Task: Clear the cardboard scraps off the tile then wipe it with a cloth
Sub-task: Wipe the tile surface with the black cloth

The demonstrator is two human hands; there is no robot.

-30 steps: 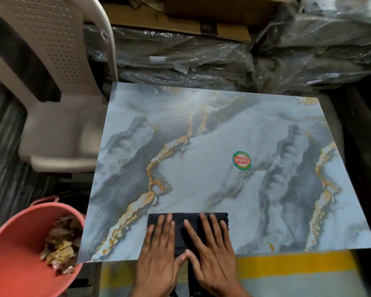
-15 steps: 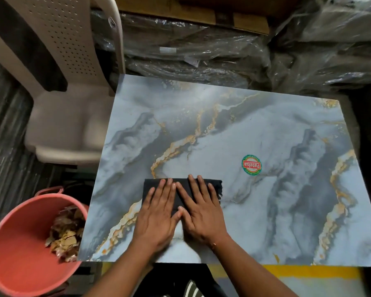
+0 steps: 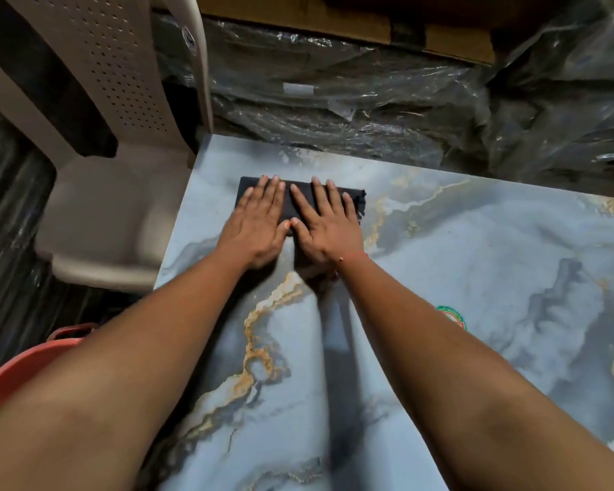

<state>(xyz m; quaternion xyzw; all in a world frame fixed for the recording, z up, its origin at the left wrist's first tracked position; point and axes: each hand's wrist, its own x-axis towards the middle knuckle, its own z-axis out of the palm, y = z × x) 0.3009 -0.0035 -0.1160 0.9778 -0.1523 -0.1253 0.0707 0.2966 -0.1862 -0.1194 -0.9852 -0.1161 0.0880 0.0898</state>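
While both arms reach out straight and nearly parallel from the bottom of the view, the left hand and the right hand lie flat, palms down, on one dark cloth, fingers extended and slightly spread, thumbs touching each other at the middle. Neither hand grips anything; they are open and pressed side by side onto the fabric. A thin red thread circles the right wrist. That cloth is a black, matte, folded rectangle with a somewhat frayed right end, and it sits on the tile near the tile's far left corner. One large tile shows: a smooth, glossy slab printed like marble, pale blue-grey with darker grey clouds and golden-orange veins curving across it, and no scraps are visible on its face. To the right of the cloth and nearer the person, one round green-rimmed sticker lies on the tile, partly hidden by the right forearm. Left of the tile stands one beige plastic chair with a perforated back and a smooth moulded seat. Nearer than the chair, at the tile's left side, the rim of one pink plastic bucket shows beneath the left forearm. Beyond the tile's far edge lie crinkled sheets of clear plastic wrap over dark bundles, with brown cardboard above them.
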